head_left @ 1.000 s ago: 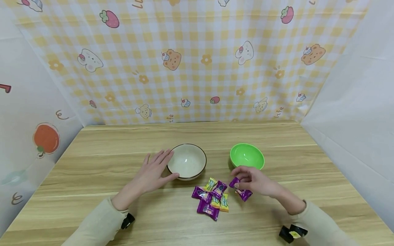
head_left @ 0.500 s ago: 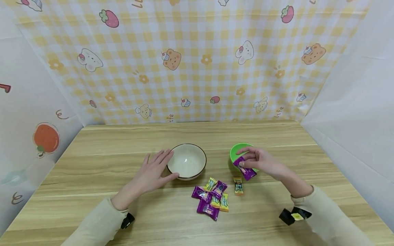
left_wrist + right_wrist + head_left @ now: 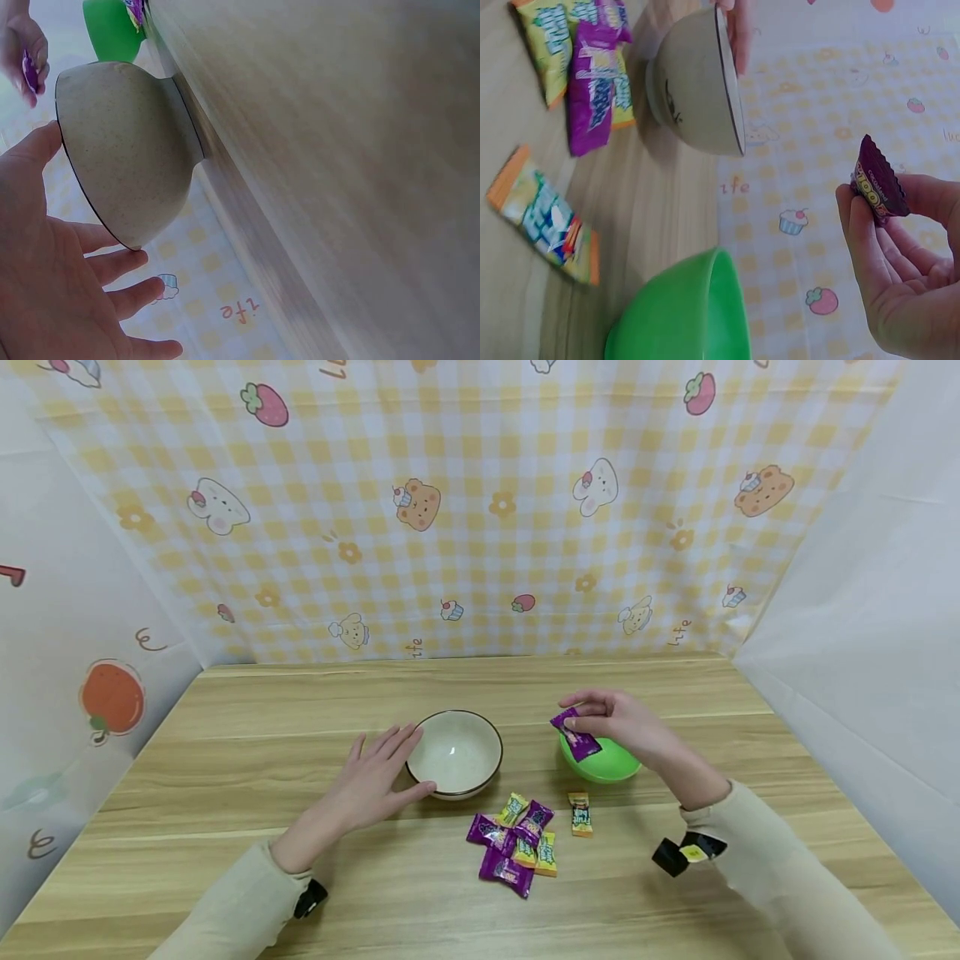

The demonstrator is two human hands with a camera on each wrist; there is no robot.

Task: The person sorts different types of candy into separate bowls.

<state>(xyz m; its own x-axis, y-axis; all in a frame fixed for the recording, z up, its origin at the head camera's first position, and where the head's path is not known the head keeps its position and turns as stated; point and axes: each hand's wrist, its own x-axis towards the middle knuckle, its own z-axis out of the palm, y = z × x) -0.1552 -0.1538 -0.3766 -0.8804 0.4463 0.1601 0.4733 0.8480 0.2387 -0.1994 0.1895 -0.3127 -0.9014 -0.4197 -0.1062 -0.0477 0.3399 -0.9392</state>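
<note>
Over the table [image 3: 405,902], the right grip [image 3: 626,723] pinches purple candy [image 3: 581,743]; the spread left grip [image 3: 369,783] touches a bowl [image 3: 465,756].

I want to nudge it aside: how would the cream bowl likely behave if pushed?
The cream bowl looks ceramic, so it is probably stiff and fairly heavy. Its sides flare above a narrow foot, so pushing the rim might tip it. Its shiny inside may be slippery.

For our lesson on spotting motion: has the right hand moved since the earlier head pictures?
Yes. In the head view, the right hand has shifted up the picture, closer to the checked curtain.
</note>
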